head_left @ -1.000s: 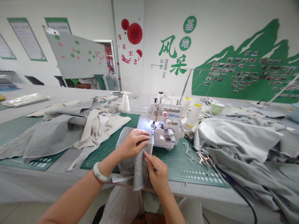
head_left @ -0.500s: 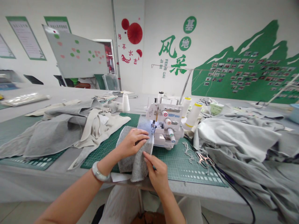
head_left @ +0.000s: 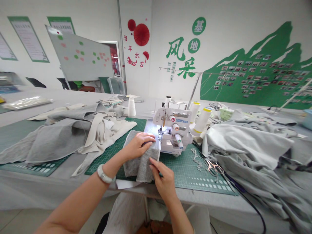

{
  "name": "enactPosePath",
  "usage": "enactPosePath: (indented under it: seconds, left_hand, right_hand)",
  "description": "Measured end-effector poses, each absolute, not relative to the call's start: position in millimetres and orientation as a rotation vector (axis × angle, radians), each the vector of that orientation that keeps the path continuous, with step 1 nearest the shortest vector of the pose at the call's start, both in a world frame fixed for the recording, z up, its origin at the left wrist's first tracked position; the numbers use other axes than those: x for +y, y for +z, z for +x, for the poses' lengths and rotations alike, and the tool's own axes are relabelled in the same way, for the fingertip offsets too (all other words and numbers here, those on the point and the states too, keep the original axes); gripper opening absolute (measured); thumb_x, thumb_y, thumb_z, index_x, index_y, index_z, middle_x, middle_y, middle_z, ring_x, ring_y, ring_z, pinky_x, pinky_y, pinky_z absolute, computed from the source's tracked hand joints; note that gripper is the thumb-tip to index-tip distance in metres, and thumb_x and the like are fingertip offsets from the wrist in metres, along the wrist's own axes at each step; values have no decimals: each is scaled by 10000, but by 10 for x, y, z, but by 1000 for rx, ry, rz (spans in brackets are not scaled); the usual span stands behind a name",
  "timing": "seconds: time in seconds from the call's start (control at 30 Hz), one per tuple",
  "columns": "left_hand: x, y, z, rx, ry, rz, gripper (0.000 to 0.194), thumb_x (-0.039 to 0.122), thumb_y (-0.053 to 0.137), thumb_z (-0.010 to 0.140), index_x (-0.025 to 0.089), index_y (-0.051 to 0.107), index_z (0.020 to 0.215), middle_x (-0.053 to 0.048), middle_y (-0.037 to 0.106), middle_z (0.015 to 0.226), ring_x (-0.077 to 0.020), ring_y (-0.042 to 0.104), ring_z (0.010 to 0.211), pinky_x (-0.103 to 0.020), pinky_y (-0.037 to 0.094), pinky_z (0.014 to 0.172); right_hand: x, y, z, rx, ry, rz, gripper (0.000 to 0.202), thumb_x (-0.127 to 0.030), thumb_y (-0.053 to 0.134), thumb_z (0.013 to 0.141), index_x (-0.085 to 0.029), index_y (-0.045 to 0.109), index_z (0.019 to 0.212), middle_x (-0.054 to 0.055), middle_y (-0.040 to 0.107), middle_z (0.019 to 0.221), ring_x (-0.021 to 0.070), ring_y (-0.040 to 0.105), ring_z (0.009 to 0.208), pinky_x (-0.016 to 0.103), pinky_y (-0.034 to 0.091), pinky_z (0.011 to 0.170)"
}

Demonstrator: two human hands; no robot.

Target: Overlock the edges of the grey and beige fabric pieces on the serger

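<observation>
A white overlock sewing machine (head_left: 173,126) stands on the green cutting mat (head_left: 185,169), its lamp lit over the needle area. Grey fabric (head_left: 143,164) lies in front of and left of the needle, its right edge leading up to the presser foot. My left hand (head_left: 139,144), with a pale bangle at the wrist, rests on this fabric near the foot, fingers close together and pressing it. Nearer the table's edge, my right hand (head_left: 162,177) pinches the fabric's right edge between thumb and forefinger.
Scissors (head_left: 214,167) and thread scraps lie right of the machine. Beyond them is a large heap of grey cloth (head_left: 248,143). More cloth pieces (head_left: 63,133) spread over the left side. Thread cones (head_left: 202,120) stand behind the machine, another white cone (head_left: 132,106) to its left.
The grey fabric has moved a little forward toward the machine, its near edge now farther from the table's front. The lamp area looks brighter. Both hands have hardly moved.
</observation>
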State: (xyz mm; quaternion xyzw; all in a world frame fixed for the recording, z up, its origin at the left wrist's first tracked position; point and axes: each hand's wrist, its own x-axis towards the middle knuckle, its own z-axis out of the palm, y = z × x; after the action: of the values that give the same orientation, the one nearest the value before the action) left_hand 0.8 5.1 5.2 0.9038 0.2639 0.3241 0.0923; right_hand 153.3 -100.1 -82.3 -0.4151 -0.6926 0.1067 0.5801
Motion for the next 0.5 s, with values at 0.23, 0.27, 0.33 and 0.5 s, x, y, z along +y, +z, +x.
enactPosePath:
  seconds: [0.23, 0.27, 0.33, 0.5]
  left_hand:
    - [167, 29, 20, 801, 973, 2650, 238, 219, 498, 906, 210, 684, 1055, -60, 674, 1188, -212, 592, 1141, -383, 427, 1027]
    - [181, 26, 22, 805, 970, 2649, 238, 219, 499, 905, 208, 684, 1054, -62, 673, 1190, -214, 592, 1142, -383, 429, 1025]
    - [188, 33, 32, 827, 957, 2656, 235, 218, 503, 904, 199, 685, 1052, -70, 673, 1189, -221, 597, 1134, -390, 432, 1016]
    - [34, 120, 82, 805, 979, 2705, 220, 197, 506, 907, 196, 668, 1056, -68, 684, 1146, -220, 603, 1096, -401, 421, 992]
  right_hand:
    - [-1001, -834, 1535, -1616, 236, -976, 257, -198, 518, 948, -209, 685, 1143, 62, 737, 890, 157, 691, 757, 256, 556, 703]
    - [-1000, -836, 1535, -1615, 237, -974, 257, -194, 519, 947, -209, 684, 1144, 60, 735, 884, 155, 688, 749, 253, 553, 696]
    - [-999, -840, 1533, -1618, 240, -973, 254, -187, 525, 945, -205, 683, 1142, 58, 733, 882, 153, 685, 750, 251, 548, 693]
    - [-1004, -829, 1533, -1626, 257, -969, 249, -183, 532, 941, -199, 679, 1141, 50, 719, 845, 148, 667, 721, 247, 530, 662]
